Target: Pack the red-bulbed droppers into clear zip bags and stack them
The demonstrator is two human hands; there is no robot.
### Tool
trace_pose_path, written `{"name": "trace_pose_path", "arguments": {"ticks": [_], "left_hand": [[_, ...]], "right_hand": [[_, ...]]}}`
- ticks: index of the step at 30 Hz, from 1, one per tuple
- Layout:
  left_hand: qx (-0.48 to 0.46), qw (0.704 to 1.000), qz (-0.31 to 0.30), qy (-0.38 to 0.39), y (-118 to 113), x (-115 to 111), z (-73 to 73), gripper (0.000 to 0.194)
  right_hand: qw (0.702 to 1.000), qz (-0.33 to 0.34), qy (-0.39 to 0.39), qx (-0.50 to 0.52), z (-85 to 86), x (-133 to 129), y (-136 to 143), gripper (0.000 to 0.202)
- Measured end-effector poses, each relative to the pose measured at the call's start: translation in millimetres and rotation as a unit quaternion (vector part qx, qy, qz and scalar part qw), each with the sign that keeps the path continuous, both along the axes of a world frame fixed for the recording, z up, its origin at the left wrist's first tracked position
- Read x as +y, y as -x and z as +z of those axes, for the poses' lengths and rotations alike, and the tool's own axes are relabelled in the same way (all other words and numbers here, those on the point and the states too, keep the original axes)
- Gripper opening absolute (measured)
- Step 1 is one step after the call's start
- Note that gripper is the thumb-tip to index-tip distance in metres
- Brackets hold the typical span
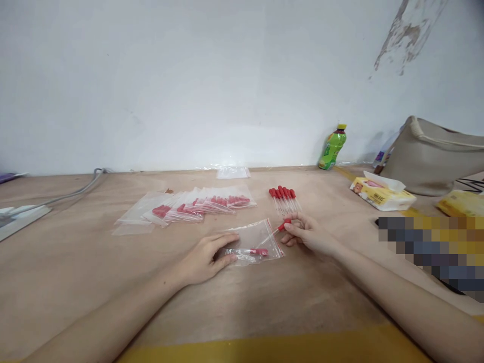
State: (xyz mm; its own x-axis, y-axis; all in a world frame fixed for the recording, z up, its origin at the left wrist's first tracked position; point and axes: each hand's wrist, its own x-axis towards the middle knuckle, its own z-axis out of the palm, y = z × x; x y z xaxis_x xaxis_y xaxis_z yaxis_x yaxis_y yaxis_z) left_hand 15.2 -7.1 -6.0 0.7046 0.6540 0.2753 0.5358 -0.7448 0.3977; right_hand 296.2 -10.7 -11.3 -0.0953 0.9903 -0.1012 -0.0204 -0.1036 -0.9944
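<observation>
A clear zip-lock bag (pixel 245 237) lies in front of me, its red-striped mouth facing right. Inside it rests a dropper with a red rubber bulb (pixel 259 251). My left hand (pixel 207 256) grips the bag's left end, thumb and fingers on the plastic. With thumb and fingertips, my right hand (pixel 308 233) pinches another dropper (pixel 282 225) by its red bulb; its clear tube slants through the bag's mouth. Just beyond my right hand, several loose droppers (pixel 285 194) lie side by side, bulbs pointing away from me.
Filled zip-lock bags (pixel 204 201) overlap in a row at left. A flat bag (pixel 233 173) lies near the wall. A green bottle (pixel 333 147), tissue pack (pixel 381 194) and beige bag (pixel 434 156) stand at right. A grey cable (pixel 81 189) runs along the left side.
</observation>
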Motion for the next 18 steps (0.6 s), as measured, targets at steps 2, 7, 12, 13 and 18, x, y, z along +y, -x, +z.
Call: {"name": "trace_pose_path", "arguments": {"ticks": [2,7,12,13,18], "left_hand": [[0.0,1.0,0.003,0.009,0.0,-0.3,1.1,0.04],[0.002,1.0,0.016,0.021,0.1,-1.4,2.9,0.04],[0.006,0.999,0.029,0.022,0.2,-2.5,3.0,0.044],[0.005,0.999,0.027,0.021,0.2,-2.5,2.9,0.044],[-0.002,1.0,0.024,0.014,0.0,-1.2,1.4,0.044]], "right_hand": [[0.995,0.038,-0.026,-0.091,2.2,2.9,-8.4,0.035],[0.962,0.039,-0.094,-0.255,3.9,11.0,-21.3,0.036],[0.96,0.042,-0.1,-0.258,3.3,9.4,-18.7,0.036],[0.961,0.052,-0.104,-0.252,2.7,7.8,-15.1,0.036],[0.956,0.101,-0.138,-0.237,-2.0,3.4,5.4,0.031]]}}
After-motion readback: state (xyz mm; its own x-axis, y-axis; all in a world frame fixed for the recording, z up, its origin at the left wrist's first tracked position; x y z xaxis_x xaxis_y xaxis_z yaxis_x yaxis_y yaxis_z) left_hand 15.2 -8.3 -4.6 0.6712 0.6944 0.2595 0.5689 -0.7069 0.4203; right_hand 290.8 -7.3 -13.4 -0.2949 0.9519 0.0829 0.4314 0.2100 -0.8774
